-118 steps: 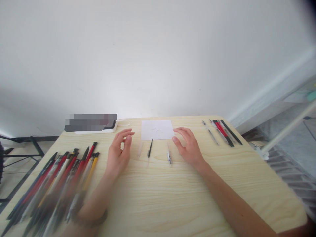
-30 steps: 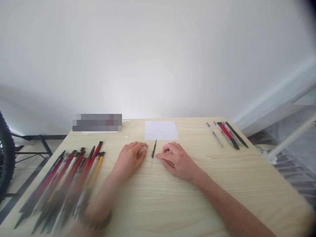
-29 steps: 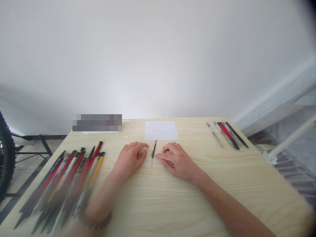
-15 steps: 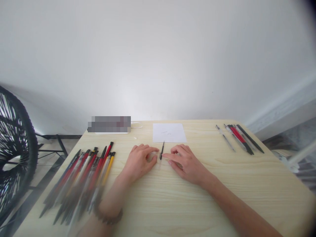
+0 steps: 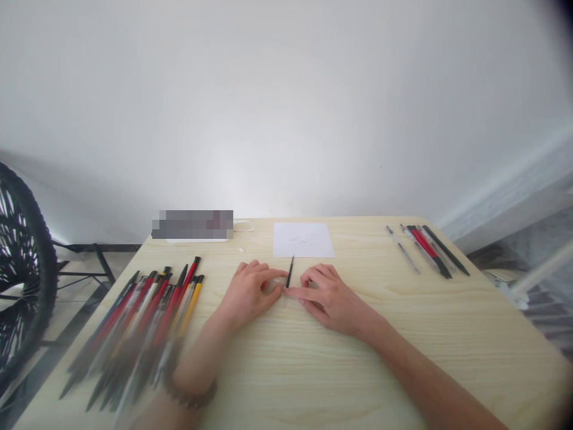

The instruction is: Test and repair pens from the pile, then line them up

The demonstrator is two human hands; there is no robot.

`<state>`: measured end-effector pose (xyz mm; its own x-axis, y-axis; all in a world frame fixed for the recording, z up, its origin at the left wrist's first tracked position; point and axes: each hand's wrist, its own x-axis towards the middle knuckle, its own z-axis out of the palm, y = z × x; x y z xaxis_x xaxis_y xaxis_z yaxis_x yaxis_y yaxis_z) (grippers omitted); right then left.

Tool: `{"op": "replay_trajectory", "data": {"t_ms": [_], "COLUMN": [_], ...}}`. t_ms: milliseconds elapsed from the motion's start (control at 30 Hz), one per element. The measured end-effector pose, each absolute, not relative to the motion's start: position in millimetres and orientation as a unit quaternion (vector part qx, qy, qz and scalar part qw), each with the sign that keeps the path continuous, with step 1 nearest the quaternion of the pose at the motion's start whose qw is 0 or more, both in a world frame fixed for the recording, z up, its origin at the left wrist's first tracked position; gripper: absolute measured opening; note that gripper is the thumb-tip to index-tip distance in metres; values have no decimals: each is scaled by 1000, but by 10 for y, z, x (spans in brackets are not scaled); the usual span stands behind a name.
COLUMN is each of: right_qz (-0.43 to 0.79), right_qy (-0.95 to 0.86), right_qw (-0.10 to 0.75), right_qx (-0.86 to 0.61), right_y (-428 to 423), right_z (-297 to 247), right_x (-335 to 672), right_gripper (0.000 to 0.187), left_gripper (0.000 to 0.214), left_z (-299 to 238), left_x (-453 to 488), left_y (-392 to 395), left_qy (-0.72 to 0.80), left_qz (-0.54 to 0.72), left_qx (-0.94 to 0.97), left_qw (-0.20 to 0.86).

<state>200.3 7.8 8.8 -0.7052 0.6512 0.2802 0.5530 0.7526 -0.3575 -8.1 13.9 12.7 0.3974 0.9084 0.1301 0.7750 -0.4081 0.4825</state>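
Both my hands rest on the light wooden table [image 5: 340, 382], and their fingertips meet at its middle. My left hand [image 5: 253, 292] is curled over a clear pen barrel, which shows only as a pale glint under the fingers. My right hand [image 5: 326, 295] has its other fingers curled, while forefinger and thumb pinch the near end of a thin black refill [image 5: 290, 270]. The refill lies on the table and points away from me toward a white sheet of paper [image 5: 303, 240]. A small pen part seen earlier is now hidden under my right hand.
A large bunch of red, black, yellow and white pens [image 5: 147, 316] lies at the left. Several more pens [image 5: 425, 248] lie in a row at the far right. A white tray [image 5: 197, 236] stands at the back edge, and a black wire chair [image 5: 18, 275] stands beside the table at the left.
My hands have come together from beside the paper to the refill's near end and now cover the clear barrel and the small pen part. The view has also swung left.
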Motion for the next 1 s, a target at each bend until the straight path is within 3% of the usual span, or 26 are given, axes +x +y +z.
{"op": "replay_trajectory", "data": {"t_ms": [1000], "right_qz": [137], "right_qy": [-907], "right_qw": [225], "right_qx": [-328], "right_y": [104], "right_z": [75], "right_x": [2037], "right_gripper": [27], "left_gripper": [25], "left_z": [131], "left_x": [-75], "left_y": [146], "left_qy": [509], "left_qz": [181], "left_qx": [825], "left_qw": [166]}}
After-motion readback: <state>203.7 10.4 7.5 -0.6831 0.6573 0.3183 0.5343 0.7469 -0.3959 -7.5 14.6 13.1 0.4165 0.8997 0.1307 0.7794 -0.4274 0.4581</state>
